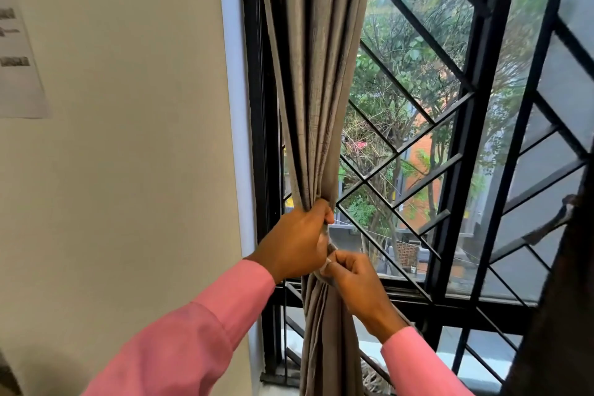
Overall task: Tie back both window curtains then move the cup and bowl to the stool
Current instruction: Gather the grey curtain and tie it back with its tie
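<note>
Item: grey curtain (315, 90), left side of the window, gathered into one bundle just beside the black window frame (257, 106). Left hand (295, 241): fingers (324, 212) curled tight round the bundle at its waist. Right hand (356, 280): thumb and forefinger pressed together, pinching a pale tie-back strip (331, 248) that touches the bundle just below the left hand; the strip's far end and its fastening are hidden behind the hands. Dark curtain (559, 315): at the right edge of view; whether it is tied cannot be told. Cup, bowl, stool: not in view. Risks, as judged: the strip is narrow and held by fingertips alone, so it may slip free while being drawn round. If the left grip eases before the strip is fastened, the folds would likely spread and the outer pleats escape the loop. A slack tie would probably slide down the fabric. Clearance: the wall (128, 170) lies close on the left, leaving little room on that side. The window grille (418, 125) stands behind the bundle, though how near to the knuckles cannot be told. Open room lies toward the person and to the right, between the two curtains.
</note>
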